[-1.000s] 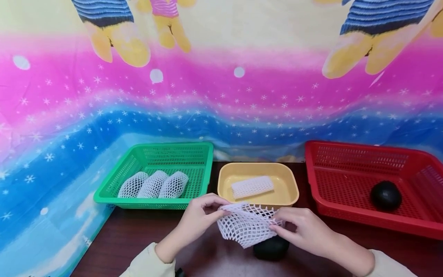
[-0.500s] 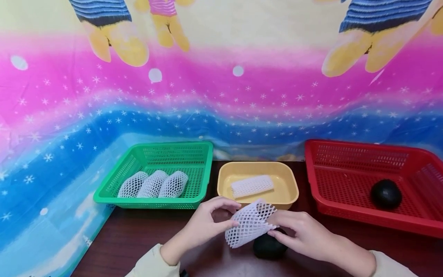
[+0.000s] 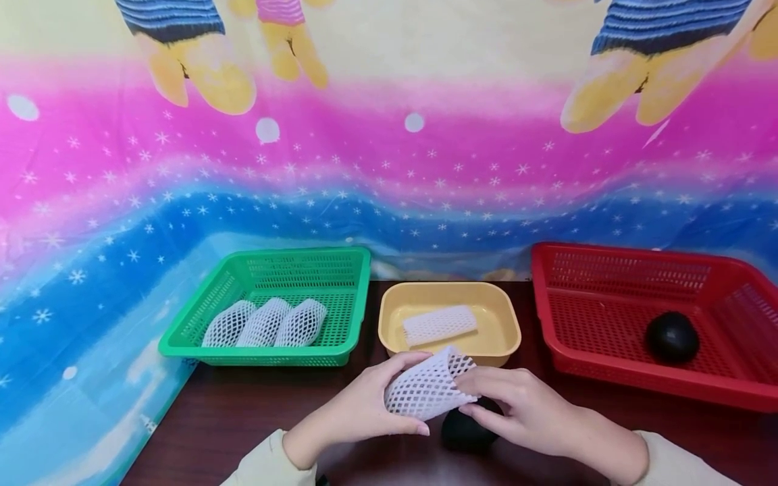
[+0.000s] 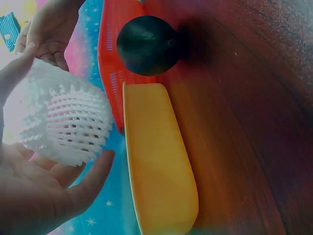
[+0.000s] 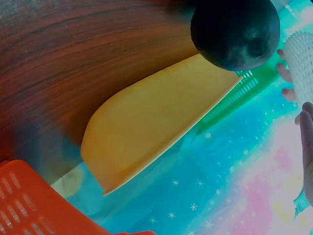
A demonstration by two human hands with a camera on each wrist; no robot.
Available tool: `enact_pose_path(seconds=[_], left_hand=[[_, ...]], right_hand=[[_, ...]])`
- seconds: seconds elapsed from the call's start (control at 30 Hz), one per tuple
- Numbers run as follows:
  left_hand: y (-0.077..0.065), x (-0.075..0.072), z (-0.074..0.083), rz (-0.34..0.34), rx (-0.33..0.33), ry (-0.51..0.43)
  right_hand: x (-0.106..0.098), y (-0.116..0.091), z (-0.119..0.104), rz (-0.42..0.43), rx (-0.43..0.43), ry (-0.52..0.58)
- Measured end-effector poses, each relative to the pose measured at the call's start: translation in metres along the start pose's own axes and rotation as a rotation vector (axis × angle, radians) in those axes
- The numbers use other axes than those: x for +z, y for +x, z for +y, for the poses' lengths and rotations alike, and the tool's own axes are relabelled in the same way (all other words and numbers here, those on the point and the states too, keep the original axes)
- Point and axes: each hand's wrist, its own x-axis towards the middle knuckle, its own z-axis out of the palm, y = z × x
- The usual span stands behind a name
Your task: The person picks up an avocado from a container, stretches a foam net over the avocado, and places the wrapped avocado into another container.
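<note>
A white foam fruit net (image 3: 422,388) is held up over the table with its mesh spread into a tube. My left hand (image 3: 358,405) curls round its closed-looking left side, thumb below and fingers behind. At the net's open right end, my right hand (image 3: 529,408) pinches the rim, some fingertips inside the opening. Just below the net, a dark, smooth, rounded fruit-like thing (image 3: 467,432) sits on the table, partly hidden by the right hand and net. The left wrist view shows this dark thing (image 4: 148,45) whole, apart from both hands.
A green basket (image 3: 355,317) at the left holds 3 netted pieces (image 3: 264,324). Behind my hands, a yellow tub (image 3: 510,331) contains another foam net (image 3: 440,325). On the right stands a red basket (image 3: 595,371) with one dark rounded piece (image 3: 671,337). A patterned cloth (image 3: 389,162) hangs behind.
The net has gone from spread flat between both hands to a rounded tube. My left hand has shifted from pinching its edge to cupping it; the right fingers stay at the opening.
</note>
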Motion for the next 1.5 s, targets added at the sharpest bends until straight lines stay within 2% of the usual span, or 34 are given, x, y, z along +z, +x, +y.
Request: enact_pose_path(seconds=[0.17,0.3,0.4,0.6,0.77,0.83,0.97,1.1,1.27,1.5], left_hand=[[-0.003,-0.001,-0.003,0.023,0.001,0.025],[-0.007,-0.005,-0.008,0.060,0.010,0.028],[-0.012,-0.009,-0.013,0.088,0.003,0.018],[-0.023,-0.016,-0.023,0.122,-0.037,0.013],[-0.028,-0.018,-0.025,0.134,-0.025,0.038],[-0.029,-0.019,-0.026,0.139,-0.020,0.046],[-0.031,-0.018,-0.029,0.144,-0.034,0.058],[-0.033,-0.017,-0.032,0.149,-0.050,0.071],[-0.033,-0.018,-0.033,0.180,-0.049,0.072],[-0.033,-0.017,-0.035,0.177,-0.036,0.080]], right_hand=[[0.001,0.000,-0.001,-0.005,0.019,-0.006],[0.000,-0.005,-0.002,-0.036,0.093,0.046],[-0.002,-0.011,-0.001,-0.072,0.148,0.045],[-0.008,-0.022,0.005,-0.150,0.213,-0.061],[-0.012,-0.027,0.009,-0.245,0.284,-0.114],[-0.013,-0.030,0.010,-0.300,0.337,-0.088],[-0.015,-0.036,0.014,-0.430,0.486,0.055],[-0.014,-0.039,0.018,-0.496,0.584,0.163],[-0.010,-0.038,0.023,-0.501,0.610,0.207],[-0.003,-0.037,0.027,-0.502,0.577,0.196]])
